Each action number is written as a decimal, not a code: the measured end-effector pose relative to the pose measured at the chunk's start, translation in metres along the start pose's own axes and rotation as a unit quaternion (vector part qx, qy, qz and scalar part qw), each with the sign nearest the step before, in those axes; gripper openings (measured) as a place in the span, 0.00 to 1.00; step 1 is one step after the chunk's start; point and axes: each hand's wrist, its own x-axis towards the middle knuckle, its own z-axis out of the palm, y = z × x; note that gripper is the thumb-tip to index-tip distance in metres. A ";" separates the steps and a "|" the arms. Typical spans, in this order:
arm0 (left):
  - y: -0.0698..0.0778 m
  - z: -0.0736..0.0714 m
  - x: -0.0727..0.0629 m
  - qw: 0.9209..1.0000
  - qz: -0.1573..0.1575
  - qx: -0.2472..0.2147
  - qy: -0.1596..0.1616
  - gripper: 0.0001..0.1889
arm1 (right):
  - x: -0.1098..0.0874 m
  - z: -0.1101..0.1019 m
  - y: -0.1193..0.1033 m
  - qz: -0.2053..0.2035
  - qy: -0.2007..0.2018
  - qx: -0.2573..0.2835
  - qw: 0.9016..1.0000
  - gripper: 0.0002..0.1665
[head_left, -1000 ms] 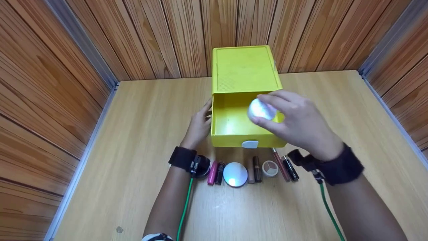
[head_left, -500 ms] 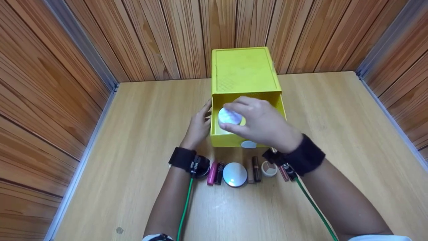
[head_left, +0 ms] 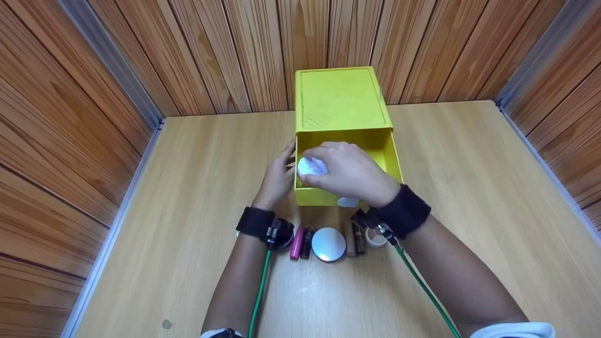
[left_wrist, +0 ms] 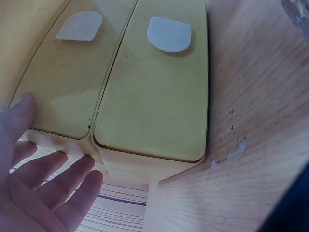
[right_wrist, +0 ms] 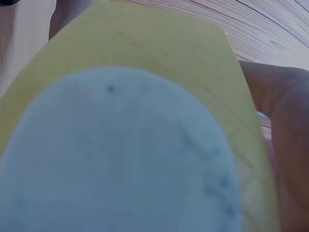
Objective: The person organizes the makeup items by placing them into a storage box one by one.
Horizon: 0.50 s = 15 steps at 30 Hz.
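A round silvery case (head_left: 312,166) is pinched by the right hand (head_left: 350,170) at the pulled-out drawer's (head_left: 315,197) left wall; the yellow box (head_left: 342,99), set near the desk's (head_left: 211,178) back edge, is touched by the left hand (head_left: 276,182), its fingers spread.

Drawer (head_left: 313,196) room free beside right hand (head_left: 347,169)

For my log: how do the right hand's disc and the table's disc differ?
The held disc is pinched and partly hidden by the right hand; the table disc lies untouched, uncovered. The held disc is at the open drawer; the table disc is beside a black tube. Both look round and shiny.
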 end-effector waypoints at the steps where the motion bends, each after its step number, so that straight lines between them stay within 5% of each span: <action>1: 0.000 0.000 0.000 1.000 -0.001 -0.002 -0.002 0.33 | 0.000 0.001 0.000 0.007 -0.007 0.003 1.000 0.33; 15: 0.003 -0.002 0.000 1.000 0.013 0.004 -0.002 0.34 | 0.006 0.005 0.005 0.048 -0.107 0.055 0.992 0.32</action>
